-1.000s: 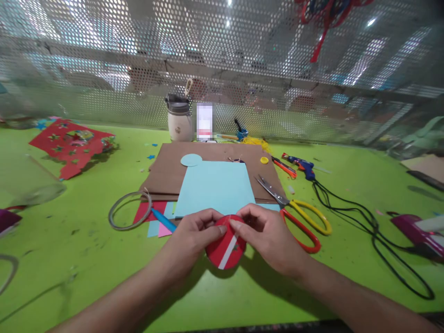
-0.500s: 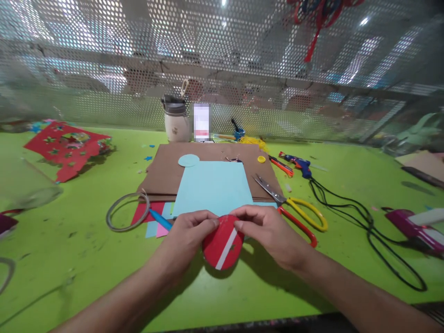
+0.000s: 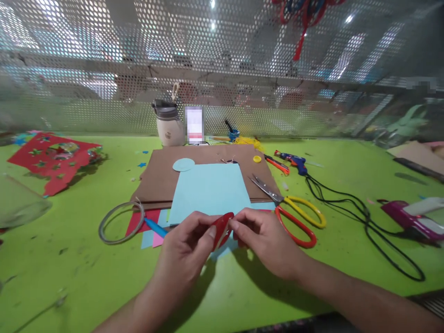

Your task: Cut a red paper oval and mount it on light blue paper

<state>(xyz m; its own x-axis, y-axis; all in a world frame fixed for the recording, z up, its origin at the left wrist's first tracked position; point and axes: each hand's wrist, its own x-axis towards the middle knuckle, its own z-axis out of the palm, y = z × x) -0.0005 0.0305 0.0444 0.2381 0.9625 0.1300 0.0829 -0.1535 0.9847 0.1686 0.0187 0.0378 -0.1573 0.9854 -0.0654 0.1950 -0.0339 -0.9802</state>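
My left hand [image 3: 187, 249] and my right hand [image 3: 265, 240] both pinch a red paper disc [image 3: 221, 229] just above the green table [image 3: 86, 277]. The disc is turned nearly edge-on to me, so its white stripe is hidden. Right behind my hands lies a light blue sheet [image 3: 210, 190] on a brown sheet [image 3: 159, 178]. Scissors with one yellow and one red-orange handle [image 3: 294, 215] lie just right of my right hand.
A tape ring [image 3: 120, 223], a blue pen [image 3: 155, 227] and coloured paper scraps lie at left. A small blue disc [image 3: 183, 164], a white jar [image 3: 169, 124], a glue gun [image 3: 294, 162] with black cord, a red cut-out sheet [image 3: 52, 159] and a perforated screen behind.
The red disc has been turned from facing me, stripe showing, to nearly edge-on. My hands have lifted slightly toward the blue sheet.
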